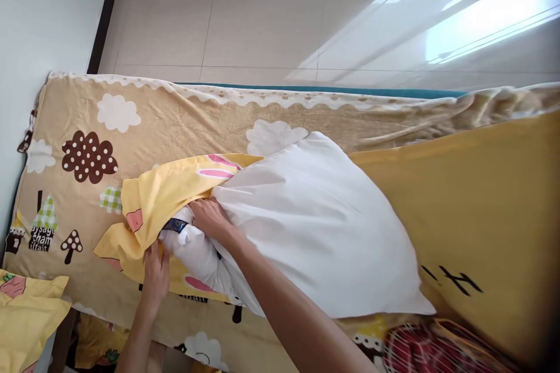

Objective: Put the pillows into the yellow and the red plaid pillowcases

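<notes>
A plump white pillow (315, 233) lies across the bed, its left end bunched and partly inside a yellow pillowcase (170, 183) printed with pink rabbit ears and carrots. My left hand (156, 271) pinches the lower edge of the pillowcase opening. Up and to the right, my right hand (209, 218) is closed on the bunched end of the pillow, just under the upper flap of the case; some of its fingertips are hidden. Between the hands a dark blue patterned label (175, 225) shows on the white cloth.
The bed wears a tan blanket (144, 111) with clouds and mushrooms. A yellow cover (472, 210) lies at right, above red plaid fabric (420, 349). More yellow printed cloth (32, 309) sits lower left. Beyond the bed is tiled floor (258, 17); a pale wall (48, 11) stands left.
</notes>
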`<state>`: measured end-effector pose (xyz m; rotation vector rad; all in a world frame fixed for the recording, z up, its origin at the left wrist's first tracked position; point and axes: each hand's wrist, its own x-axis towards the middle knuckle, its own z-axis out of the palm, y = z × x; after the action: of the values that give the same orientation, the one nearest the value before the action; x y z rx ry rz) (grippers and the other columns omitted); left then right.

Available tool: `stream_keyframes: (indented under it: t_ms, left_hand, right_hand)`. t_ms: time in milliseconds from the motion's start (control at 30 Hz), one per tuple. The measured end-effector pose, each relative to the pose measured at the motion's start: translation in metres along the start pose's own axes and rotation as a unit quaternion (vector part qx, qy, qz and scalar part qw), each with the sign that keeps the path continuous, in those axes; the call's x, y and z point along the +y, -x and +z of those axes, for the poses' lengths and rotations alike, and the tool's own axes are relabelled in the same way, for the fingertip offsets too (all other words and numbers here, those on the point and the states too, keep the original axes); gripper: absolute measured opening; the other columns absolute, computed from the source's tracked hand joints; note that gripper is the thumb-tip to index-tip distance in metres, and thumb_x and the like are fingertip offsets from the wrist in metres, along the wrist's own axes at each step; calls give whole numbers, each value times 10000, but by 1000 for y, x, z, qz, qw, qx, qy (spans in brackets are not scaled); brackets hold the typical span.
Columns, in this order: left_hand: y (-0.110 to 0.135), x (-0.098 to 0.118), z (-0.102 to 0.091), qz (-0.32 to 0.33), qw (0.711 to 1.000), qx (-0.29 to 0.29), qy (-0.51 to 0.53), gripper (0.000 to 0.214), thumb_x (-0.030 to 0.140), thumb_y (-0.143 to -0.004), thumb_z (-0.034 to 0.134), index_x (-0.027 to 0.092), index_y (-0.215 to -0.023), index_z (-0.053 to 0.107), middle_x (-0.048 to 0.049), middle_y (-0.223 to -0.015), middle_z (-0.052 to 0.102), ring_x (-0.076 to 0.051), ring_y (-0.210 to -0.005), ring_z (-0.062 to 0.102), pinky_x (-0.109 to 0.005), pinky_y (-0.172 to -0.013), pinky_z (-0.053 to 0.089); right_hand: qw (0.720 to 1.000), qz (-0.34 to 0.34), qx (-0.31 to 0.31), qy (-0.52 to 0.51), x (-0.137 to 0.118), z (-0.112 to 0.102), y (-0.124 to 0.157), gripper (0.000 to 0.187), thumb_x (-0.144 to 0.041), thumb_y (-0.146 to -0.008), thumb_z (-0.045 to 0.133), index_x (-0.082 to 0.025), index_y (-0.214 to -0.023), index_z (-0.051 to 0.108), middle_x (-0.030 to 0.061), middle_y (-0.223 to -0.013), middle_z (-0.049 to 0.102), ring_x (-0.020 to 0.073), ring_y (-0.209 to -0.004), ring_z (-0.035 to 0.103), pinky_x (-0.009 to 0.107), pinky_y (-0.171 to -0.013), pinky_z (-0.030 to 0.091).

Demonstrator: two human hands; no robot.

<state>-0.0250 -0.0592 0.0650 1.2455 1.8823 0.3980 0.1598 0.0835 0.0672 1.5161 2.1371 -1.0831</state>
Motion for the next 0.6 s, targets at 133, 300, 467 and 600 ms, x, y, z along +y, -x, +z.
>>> stream_keyframes:
  t_ms: [133, 300, 467, 600]
  left_hand:
    - [9, 24, 0, -16, 998, 35, 43, 588, 431, -991, 338, 183, -1524, 318, -113, -1631, 203, -244, -1531, 91, -434, -1254, 110]
    - [5, 41, -3, -15, 998, 38, 54, 575, 325, -963, 310, 163, -1514, 340, -108, -1627, 220, -246, -1530, 83, -437, -1255, 121]
    - [6, 28, -2, -53, 998, 17, 10, 573, 326, -937, 320, 176, -1489, 365, -107, -1589, 309, -233, -1523, 136, -435, -1254, 136]
    - [12, 23, 3, -37, 999, 0, -24, 583, 405, -953, 360, 167, -1485, 339, -132, -1623, 212, -235, -1530, 96, -424, -1253, 117]
  right_hand:
    - [995, -23, 95, -7, -18, 17, 17, 588, -121, -726, 551, -115, -1314, 571, 200, -1379, 523, 347, -1333, 425, 453, -1129, 274]
    - [946, -20, 323, -5, -41, 55, 87, 685, -93, -804, 500, -153, -1481, 411, 208, -1517, 377, 357, -1463, 245, 489, -1133, 252]
    - [948, -70, 304, -66, -53, 113, 136, 721, -316, -846, 571, -222, -1524, 344, 172, -1568, 325, 368, -1456, 260, 508, -1080, 301]
    - [975, -72, 205, -44, -44, 128, 101, 660, -204, -862, 563, -234, -1498, 392, 213, -1477, 445, 379, -1300, 463, 521, -980, 385]
